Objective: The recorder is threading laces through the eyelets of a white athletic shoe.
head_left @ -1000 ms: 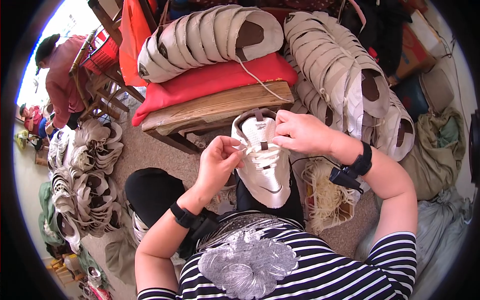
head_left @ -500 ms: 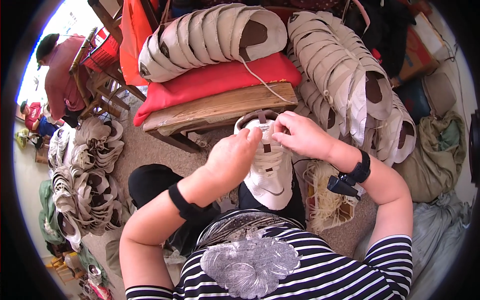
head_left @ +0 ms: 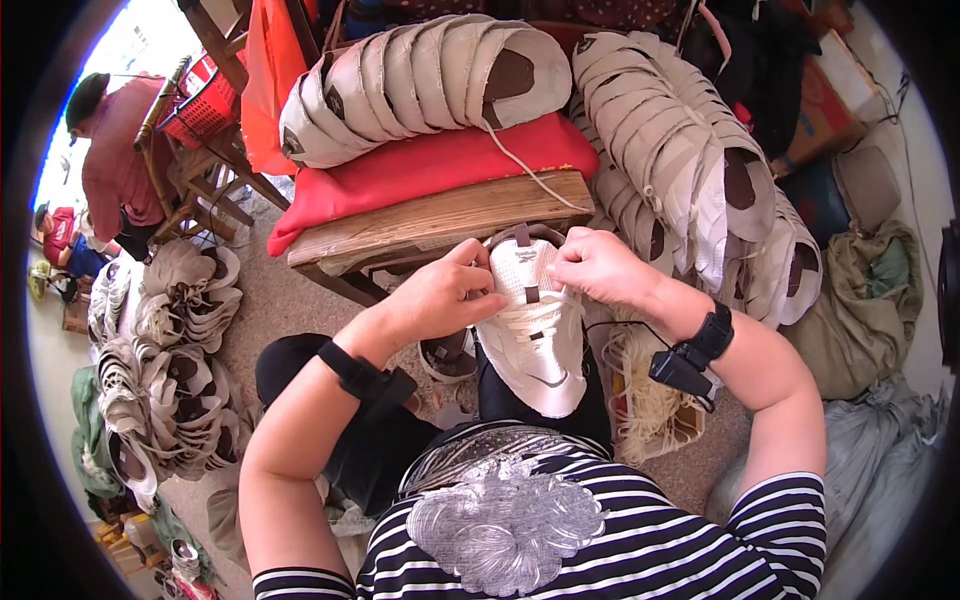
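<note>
A white and cream sneaker, with brown lining and small dark tabs on its tongue, rests over my lap with its toe pointing toward me. Pale lace crosses part of its front. At the left edge of the opening is my left hand, its fingers bent and closed; what they grip is hidden. My right hand pinches at the right edge beside the tongue. Whether lace or the shoe's edge lies in that pinch is too small to tell.
Ahead stands a wooden bench with a red cushion and a row of nested shoe uppers. More uppers are stacked right; others lie left. Beside my leg sits a container of pale laces. A person sits far left.
My left hand has moved left, off the tongue, to the shoe's left edge. More of the tongue shows. The right hand has shifted slightly right and stays at the right edge.
</note>
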Demonstrator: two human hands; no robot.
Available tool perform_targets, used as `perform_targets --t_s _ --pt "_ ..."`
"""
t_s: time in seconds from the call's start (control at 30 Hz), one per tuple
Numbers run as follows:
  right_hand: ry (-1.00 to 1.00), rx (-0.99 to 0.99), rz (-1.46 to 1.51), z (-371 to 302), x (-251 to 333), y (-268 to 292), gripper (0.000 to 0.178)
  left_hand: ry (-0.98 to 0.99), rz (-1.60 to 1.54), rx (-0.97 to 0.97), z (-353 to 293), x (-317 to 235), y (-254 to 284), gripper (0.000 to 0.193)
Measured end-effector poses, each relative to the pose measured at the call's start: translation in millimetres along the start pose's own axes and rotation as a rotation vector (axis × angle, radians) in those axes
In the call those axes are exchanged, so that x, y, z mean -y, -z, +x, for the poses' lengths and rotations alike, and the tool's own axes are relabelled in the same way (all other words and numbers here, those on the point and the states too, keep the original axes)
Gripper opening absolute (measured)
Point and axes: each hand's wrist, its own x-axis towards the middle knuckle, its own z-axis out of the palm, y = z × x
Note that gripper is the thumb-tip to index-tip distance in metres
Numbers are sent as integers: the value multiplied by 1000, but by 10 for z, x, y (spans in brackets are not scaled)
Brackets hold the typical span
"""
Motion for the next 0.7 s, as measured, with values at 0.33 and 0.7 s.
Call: perform_targets --t_s 0.33,0.7 --pt "-74 -119 263 -132 118 -124 29 247 -418 -487 0 9 -569 13" --pt "135 -243 532 -218 1138 394 15 -99 -671 -478 116 -1130 483 23"
